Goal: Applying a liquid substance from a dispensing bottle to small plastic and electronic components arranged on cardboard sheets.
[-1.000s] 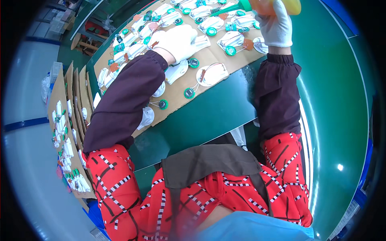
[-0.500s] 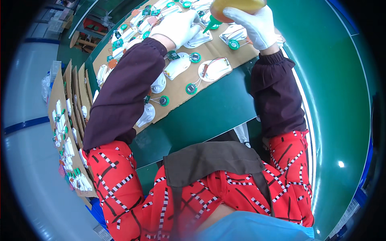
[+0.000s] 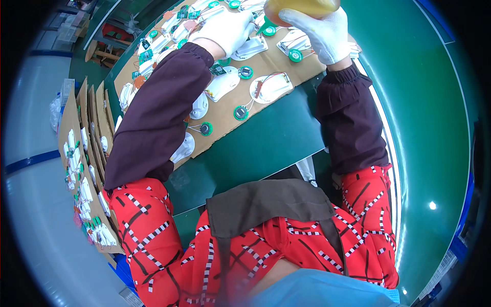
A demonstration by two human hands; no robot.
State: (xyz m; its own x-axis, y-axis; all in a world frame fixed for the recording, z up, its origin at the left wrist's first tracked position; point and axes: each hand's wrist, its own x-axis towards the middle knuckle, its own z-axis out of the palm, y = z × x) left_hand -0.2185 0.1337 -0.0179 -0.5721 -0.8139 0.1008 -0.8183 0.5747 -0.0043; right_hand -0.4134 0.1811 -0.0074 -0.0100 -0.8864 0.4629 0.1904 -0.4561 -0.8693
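Note:
My right hand (image 3: 326, 38), in a white glove, grips an amber squeeze bottle (image 3: 302, 7) at the top edge of the view. The bottle is tipped, and its green nozzle (image 3: 265, 26) points down to the left, above a white plastic shell (image 3: 251, 47). Beside that shell is my white-gloved left hand (image 3: 225, 33), with its fingers drawn together; what they pinch, if anything, is hidden. Nearer me lie another white shell (image 3: 273, 87) and a round green-rimmed speaker (image 3: 241, 112) joined by thin wires. All rest on a brown cardboard sheet (image 3: 222, 125).
Several more white shells, green circuit boards (image 3: 146, 55) and speakers cover the cardboard's far part. The sheet lies on a green tabletop (image 3: 266, 140). At left, several cardboard sheets (image 3: 97, 123) stand on edge with similar parts on them. A wooden stool (image 3: 102, 53) stands far left.
The bottle and my right hand have shifted slightly left. My left hand has barely moved and stays beside the same shell. The whole scene has slid a little to the left.

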